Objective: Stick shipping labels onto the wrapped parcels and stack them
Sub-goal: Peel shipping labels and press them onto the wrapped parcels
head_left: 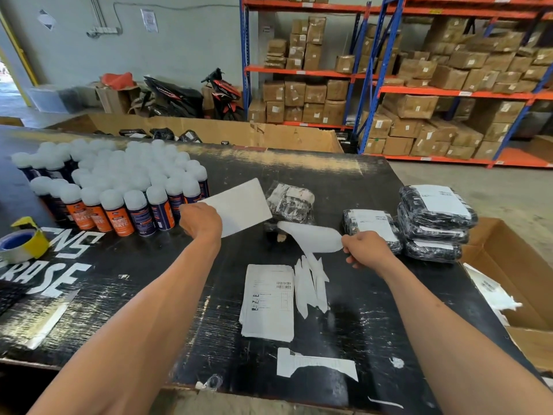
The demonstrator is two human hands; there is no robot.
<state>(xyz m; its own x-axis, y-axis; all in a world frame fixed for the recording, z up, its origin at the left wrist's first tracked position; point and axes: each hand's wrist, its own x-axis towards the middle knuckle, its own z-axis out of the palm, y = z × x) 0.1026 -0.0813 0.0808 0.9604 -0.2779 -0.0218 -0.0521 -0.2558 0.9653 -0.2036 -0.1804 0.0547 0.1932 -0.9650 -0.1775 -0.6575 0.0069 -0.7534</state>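
Observation:
My left hand (201, 220) holds a white shipping label (243, 205) up by its left edge, its blank side toward me. My right hand (366, 248) pinches a curled strip of white backing paper (314, 236) off to the right of the label. Just behind both lies an unlabelled wrapped parcel (289, 202) on the black table (167, 280). One labelled parcel (372, 227) lies beside a stack of three labelled parcels (435, 223) at the right. A pile of printed labels (269, 301) sits in front of me, with several peeled backing strips (311, 283) next to it.
Many spray cans with white caps (119, 187) stand at the table's left. A tape roll (21, 242) lies at the far left. An open cardboard box (517, 283) stands at the table's right edge. A big carton (269, 133) with parcels sits behind the table; shelves of boxes beyond.

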